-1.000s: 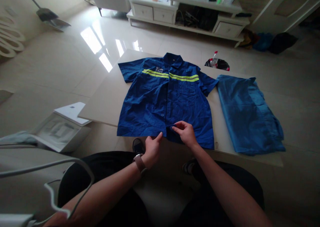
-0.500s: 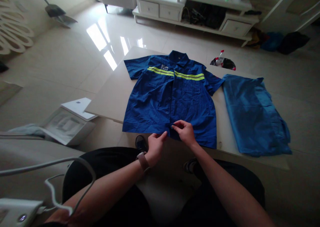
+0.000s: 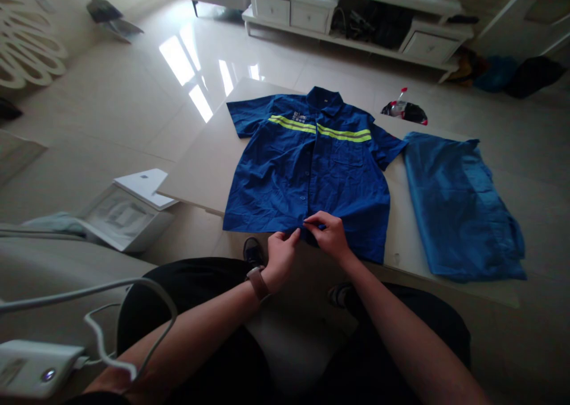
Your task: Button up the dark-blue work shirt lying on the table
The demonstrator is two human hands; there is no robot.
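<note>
A dark blue short-sleeved work shirt (image 3: 312, 173) with a yellow-green stripe across the chest lies flat, front up, on a low beige table (image 3: 200, 167). My left hand (image 3: 278, 258) pinches the bottom hem at the left side of the front placket. My right hand (image 3: 328, 234) pinches the hem just right of the placket, fingertips almost touching those of the left. Both hands sit at the table's near edge. A watch is on my left wrist.
A folded lighter blue garment (image 3: 463, 206) lies on the table's right part. A white box (image 3: 127, 212) stands on the floor at left. A white device (image 3: 35, 366) with a cable lies at the lower left. A bottle (image 3: 398, 103) and a white TV cabinet (image 3: 356, 13) are beyond.
My left hand has moved right and up to the hem and closed on it, meeting the right hand. The view has shifted slightly, so the table sits further right.
</note>
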